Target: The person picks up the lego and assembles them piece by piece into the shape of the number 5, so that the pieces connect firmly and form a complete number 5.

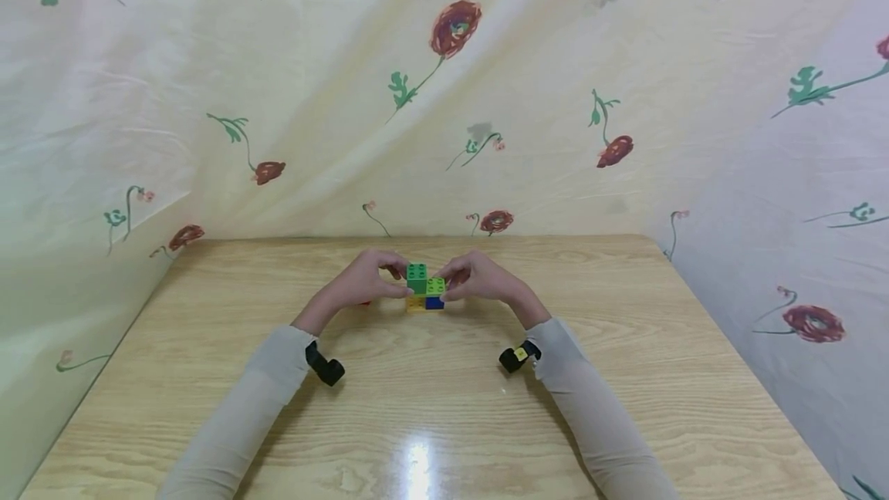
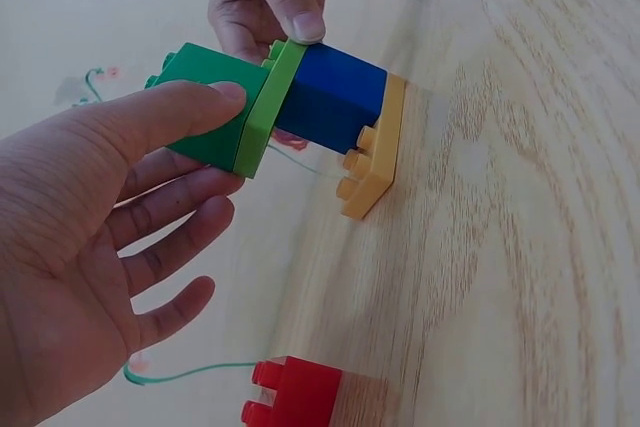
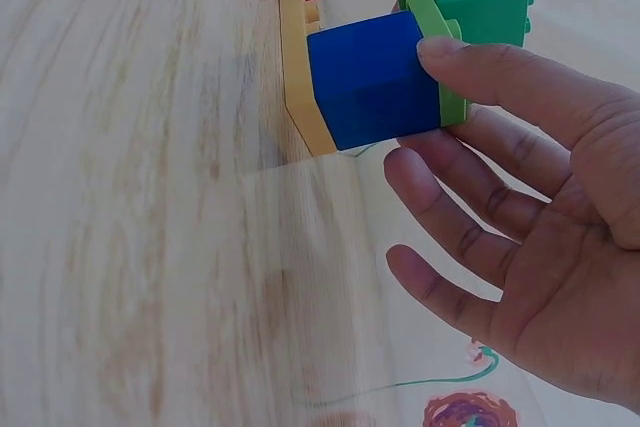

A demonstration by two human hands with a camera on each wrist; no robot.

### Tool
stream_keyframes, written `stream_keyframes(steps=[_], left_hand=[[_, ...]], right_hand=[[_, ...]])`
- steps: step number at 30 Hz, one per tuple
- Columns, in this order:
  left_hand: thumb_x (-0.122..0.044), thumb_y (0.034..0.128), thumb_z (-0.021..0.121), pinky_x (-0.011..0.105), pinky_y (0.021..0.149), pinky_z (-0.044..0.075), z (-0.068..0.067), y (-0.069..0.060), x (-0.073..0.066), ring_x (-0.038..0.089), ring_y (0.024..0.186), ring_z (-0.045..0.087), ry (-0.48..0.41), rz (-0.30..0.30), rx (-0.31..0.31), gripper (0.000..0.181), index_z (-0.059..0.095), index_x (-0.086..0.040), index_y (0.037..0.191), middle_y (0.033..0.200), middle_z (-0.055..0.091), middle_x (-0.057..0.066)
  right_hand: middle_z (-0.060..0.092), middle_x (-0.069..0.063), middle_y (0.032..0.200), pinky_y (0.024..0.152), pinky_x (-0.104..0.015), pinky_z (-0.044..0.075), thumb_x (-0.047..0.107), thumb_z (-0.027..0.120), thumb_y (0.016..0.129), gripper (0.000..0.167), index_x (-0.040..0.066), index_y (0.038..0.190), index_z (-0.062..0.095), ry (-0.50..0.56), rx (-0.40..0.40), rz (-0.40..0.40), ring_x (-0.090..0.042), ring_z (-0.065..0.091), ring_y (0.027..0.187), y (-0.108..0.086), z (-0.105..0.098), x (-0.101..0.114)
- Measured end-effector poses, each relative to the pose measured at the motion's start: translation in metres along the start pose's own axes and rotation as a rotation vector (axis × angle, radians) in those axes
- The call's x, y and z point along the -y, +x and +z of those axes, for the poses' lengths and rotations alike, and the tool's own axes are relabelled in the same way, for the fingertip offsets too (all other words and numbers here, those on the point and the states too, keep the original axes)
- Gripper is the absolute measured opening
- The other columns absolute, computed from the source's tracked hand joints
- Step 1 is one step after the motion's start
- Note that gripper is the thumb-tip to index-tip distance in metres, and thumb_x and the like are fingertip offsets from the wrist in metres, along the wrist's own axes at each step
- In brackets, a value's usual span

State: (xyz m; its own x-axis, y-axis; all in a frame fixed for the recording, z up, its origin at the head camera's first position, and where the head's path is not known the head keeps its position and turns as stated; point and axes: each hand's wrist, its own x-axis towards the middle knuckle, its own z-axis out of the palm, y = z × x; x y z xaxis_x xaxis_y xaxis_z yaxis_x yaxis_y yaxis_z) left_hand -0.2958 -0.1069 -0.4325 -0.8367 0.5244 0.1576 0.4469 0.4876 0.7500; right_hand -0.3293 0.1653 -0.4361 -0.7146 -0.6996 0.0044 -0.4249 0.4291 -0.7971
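A small stack of toy building bricks stands on the table. Its base is a flat yellow-orange brick (image 2: 375, 172), with a blue brick (image 3: 370, 82) on one half of it. A flat lime-green brick (image 1: 435, 284) sits on the blue one and juts out to the left. On that overhang is a dark green brick (image 1: 417, 281). My left hand (image 1: 363, 279) pinches the dark green brick between thumb and fingers, its other fingers loosely bent. From the opposite side my right hand (image 1: 486, 278) pinches the stack where blue and lime-green meet.
A red brick (image 2: 305, 392) lies on the wooden table (image 1: 417, 376), left of the stack and partly behind my left hand in the head view. Flower-patterned cloth (image 1: 333, 99) hangs behind the table and along both sides. Each wrist wears a black camera (image 1: 325, 365).
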Motion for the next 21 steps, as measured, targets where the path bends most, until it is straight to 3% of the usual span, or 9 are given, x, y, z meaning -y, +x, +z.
stream_keyframes(steps=[14,21], left_hand=[[-0.021,0.0868,0.082,0.050,0.099,0.052,0.0008,-0.0007,0.0010,0.021,0.101,0.066,0.007,0.006,-0.007,0.027,0.075,-0.011,0.111,0.106,0.074,0.004],[-0.022,0.0875,0.082,0.052,0.102,0.050,0.0014,-0.0020,0.0014,0.022,0.103,0.066,-0.005,0.000,-0.013,0.033,0.074,-0.010,0.118,0.110,0.075,0.004]], right_hand=[[0.074,-0.015,0.109,0.077,-0.030,0.057,0.009,0.081,0.085,0.036,0.000,0.120,0.074,-0.010,0.007,-0.006,-0.016,0.068,0.085,0.0007,-0.0031,-0.0028],[0.074,-0.015,0.109,0.078,-0.030,0.057,0.008,0.081,0.085,0.035,0.000,0.119,0.074,0.003,0.012,0.002,-0.015,0.069,0.085,0.0009,-0.0035,-0.0015]])
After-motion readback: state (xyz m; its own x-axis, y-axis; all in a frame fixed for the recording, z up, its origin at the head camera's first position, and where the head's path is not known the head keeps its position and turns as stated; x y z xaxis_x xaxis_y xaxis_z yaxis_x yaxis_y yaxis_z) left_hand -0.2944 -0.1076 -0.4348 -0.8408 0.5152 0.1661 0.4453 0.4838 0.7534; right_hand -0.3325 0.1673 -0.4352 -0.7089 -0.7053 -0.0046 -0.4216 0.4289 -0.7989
